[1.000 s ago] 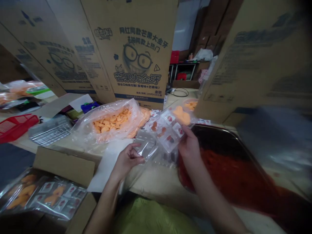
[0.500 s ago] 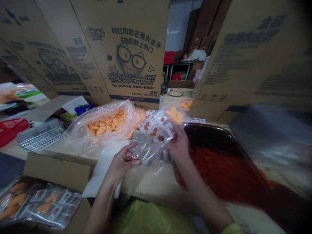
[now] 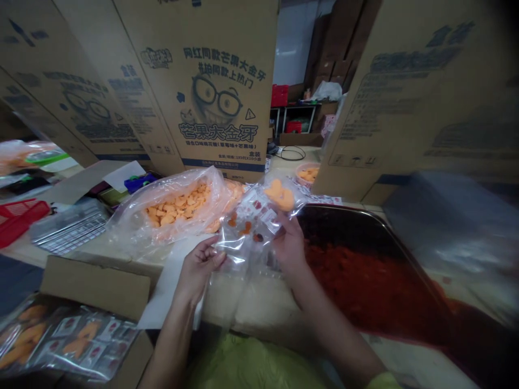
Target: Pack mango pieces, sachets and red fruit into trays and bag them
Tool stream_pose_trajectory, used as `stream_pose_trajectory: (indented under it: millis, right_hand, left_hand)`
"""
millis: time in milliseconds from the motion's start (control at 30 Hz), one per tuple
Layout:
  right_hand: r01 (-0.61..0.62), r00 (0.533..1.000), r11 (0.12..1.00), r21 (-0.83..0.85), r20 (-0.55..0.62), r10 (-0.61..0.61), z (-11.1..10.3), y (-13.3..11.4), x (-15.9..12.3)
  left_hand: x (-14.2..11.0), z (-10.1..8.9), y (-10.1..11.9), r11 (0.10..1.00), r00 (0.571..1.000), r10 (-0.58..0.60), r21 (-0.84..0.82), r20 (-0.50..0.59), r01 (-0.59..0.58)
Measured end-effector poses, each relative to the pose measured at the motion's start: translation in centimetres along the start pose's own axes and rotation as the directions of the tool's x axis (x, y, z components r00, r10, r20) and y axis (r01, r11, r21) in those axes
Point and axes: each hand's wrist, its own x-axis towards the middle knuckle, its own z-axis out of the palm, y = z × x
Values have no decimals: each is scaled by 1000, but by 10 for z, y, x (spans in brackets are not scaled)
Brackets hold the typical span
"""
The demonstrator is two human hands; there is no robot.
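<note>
A clear plastic bag is stretched between my two hands above the table. Inside it show an orange candy piece, printed sachets and a few small orange and dark pieces. My left hand pinches the bag's lower left edge between thumb and fingers. Farther up on the right side, my right hand grips the bag, its fingers partly hidden behind the plastic. Just behind my hands lies a large open bag of orange pieces.
A dark tray of red pieces stands at the right. At lower left, an open carton holds filled packs. Tall cardboard boxes wall the back. A red basket and clear trays sit at left.
Both hands have moved slightly left with the clear plastic bag, which has tilted and shifted toward the left. The hold of each hand looks the same.
</note>
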Motion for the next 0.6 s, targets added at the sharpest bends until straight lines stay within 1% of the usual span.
stream_pose_trajectory:
  millis: [67, 133, 333, 400, 500, 600]
  right_hand:
    - [-9, 999, 1000, 3, 35, 9, -2, -1, 2]
    - [-20, 998, 1000, -6, 61, 20, -4, -1, 3]
    - [-69, 994, 994, -80, 81, 76, -5, 2, 1]
    - [-91, 988, 991, -102, 114, 102, -4, 2, 0]
    - [-95, 983, 983, -159, 138, 118, -2, 2, 1]
    - [-115, 976, 965, -236, 153, 154, 1, 0, -1]
  left_hand:
    - [1, -4, 1, 1000, 999, 25, 10, -44, -24]
    - [2, -6, 2, 999, 997, 40, 23, -63, -38]
    - [2, -6, 0, 999, 996, 48, 14, -70, -47]
    - [1, -5, 3, 1000, 999, 22, 17, -38, -21]
    - [-2, -2, 10, 999, 997, -39, 33, 60, 37]
    - [-1, 1, 17, 998, 992, -59, 37, 115, 55]
